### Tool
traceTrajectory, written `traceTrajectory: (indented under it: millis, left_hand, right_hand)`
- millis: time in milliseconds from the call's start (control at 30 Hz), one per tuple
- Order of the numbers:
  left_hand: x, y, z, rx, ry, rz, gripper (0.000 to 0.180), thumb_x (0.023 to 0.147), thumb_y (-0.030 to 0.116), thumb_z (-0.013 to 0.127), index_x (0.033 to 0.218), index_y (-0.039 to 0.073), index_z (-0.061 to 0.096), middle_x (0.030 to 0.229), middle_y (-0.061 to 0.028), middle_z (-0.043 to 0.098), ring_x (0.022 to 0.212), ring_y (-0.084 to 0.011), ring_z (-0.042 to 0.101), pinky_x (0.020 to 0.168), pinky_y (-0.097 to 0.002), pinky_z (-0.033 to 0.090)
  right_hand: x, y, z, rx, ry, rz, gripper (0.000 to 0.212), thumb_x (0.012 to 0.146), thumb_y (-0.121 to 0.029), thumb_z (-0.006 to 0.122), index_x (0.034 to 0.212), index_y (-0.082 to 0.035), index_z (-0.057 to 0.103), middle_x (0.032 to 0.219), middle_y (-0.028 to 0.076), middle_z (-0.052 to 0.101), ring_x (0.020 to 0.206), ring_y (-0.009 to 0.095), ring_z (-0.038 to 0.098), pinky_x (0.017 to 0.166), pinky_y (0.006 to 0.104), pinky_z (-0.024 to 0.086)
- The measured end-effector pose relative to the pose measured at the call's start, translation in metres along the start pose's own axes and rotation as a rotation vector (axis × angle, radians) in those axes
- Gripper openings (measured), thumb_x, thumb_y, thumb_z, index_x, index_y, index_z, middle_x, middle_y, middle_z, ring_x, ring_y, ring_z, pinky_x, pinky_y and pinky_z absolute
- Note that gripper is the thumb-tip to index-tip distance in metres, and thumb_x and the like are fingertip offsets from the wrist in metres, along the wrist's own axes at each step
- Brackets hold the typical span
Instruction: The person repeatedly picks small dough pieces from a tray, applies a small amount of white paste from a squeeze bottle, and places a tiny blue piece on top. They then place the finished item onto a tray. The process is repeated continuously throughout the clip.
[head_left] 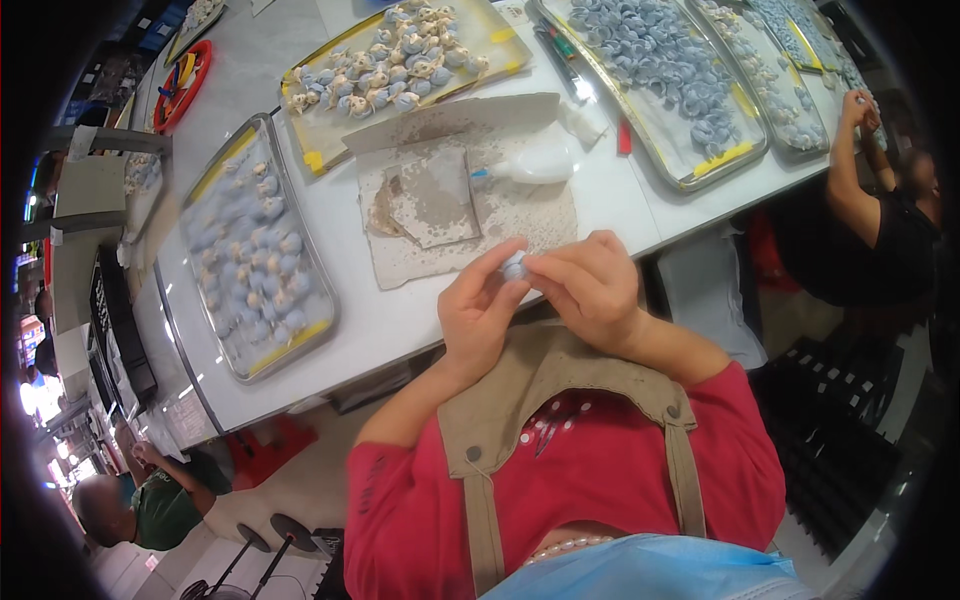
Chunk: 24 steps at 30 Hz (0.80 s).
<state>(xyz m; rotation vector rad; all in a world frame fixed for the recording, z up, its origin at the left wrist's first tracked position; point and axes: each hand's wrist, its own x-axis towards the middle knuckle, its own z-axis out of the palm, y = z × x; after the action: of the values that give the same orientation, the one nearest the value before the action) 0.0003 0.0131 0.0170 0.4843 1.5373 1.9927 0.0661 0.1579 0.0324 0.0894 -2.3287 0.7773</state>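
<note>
Piece [515, 265], small, rounded and blue-grey, held just off the near edge of the cardboard sheet [385, 262]. It is clamped on its left between thumb and forefinger of the left hand [474, 310]; its right edge is pinched by the drawn-together fingertips of the right hand [598, 298]. Most of its surface is covered by the fingers; the contact points and finer shape cannot be made out.

Cardboard greyish, mottled with dried spots, its far flap raised. On it are laid a flat, stained square plate [450, 200] and, on its side, a translucent white plastic bottle [540, 165], blue tip pointed left toward the plate.

Three shallow lined trays noted nearby, edges patched with yellow tape. In the left tray [245, 354], blue-grey and cream lumps are spread, partly blurred. In the far tray [505, 66], knotted cream-and-blue pieces are crowded; its near side is partly hidden by the cardboard flap. In the right tray [668, 150], thin, cupped blue-grey shells are heaped; its far end is cut off by the upper edge. Co-worker at right [850, 225] partly lost in the dark lens rim.
</note>
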Motion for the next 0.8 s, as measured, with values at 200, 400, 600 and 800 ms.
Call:
traceTrajectory:
  millis: [200, 400, 600, 800]
  left_hand:
    - [0.0, 0.004, 0.001, 0.053, -0.004, -0.065, 0.032, 0.085, -0.003, 0.057, 0.116, -0.003, 0.053, 0.081, 0.0013, 0.057, 0.07, -0.0021, 0.048, 0.062, -0.0156, 0.039]
    - [0.0, 0.001, 0.003, 0.081, 0.022, -0.048, 0.033, 0.085, 0.007, 0.061, 0.114, -0.006, 0.053, 0.106, -0.0101, 0.06, 0.085, -0.0098, 0.058, 0.075, -0.0235, 0.048]
    - [0.005, 0.005, 0.006, -0.172, -0.002, -0.18, 0.034, 0.084, -0.002, 0.056, 0.118, -0.002, 0.052, 0.117, -0.0117, 0.055, 0.1, -0.0125, 0.054, 0.078, -0.0242, 0.047]
    - [0.004, 0.002, 0.006, -0.369, 0.022, -0.188, 0.042, 0.083, 0.005, 0.062, 0.122, 0.0, 0.047, 0.119, -0.0132, 0.054, 0.099, -0.0149, 0.054, 0.082, -0.0257, 0.045]
  right_hand:
    - [0.007, 0.002, -0.007, -0.081, -0.017, -0.049, 0.022, 0.064, -0.008, 0.065, 0.086, -0.009, 0.063, 0.072, -0.003, 0.059, 0.06, 0.013, 0.055, 0.059, 0.0285, 0.035]
    - [0.003, 0.009, -0.002, -0.029, 0.023, -0.064, 0.022, 0.064, -0.008, 0.066, 0.086, -0.01, 0.063, 0.069, -0.004, 0.058, 0.059, 0.013, 0.054, 0.059, 0.0287, 0.033]
    - [-0.002, 0.014, 0.001, 0.002, 0.03, -0.02, 0.022, 0.065, -0.007, 0.068, 0.087, -0.011, 0.063, 0.073, -0.003, 0.06, 0.062, 0.014, 0.055, 0.059, 0.0294, 0.033]
    - [-0.003, 0.014, 0.002, 0.254, -0.021, 0.186, 0.024, 0.069, -0.005, 0.069, 0.092, -0.008, 0.062, 0.084, 0.004, 0.061, 0.076, 0.021, 0.056, 0.068, 0.033, 0.041]
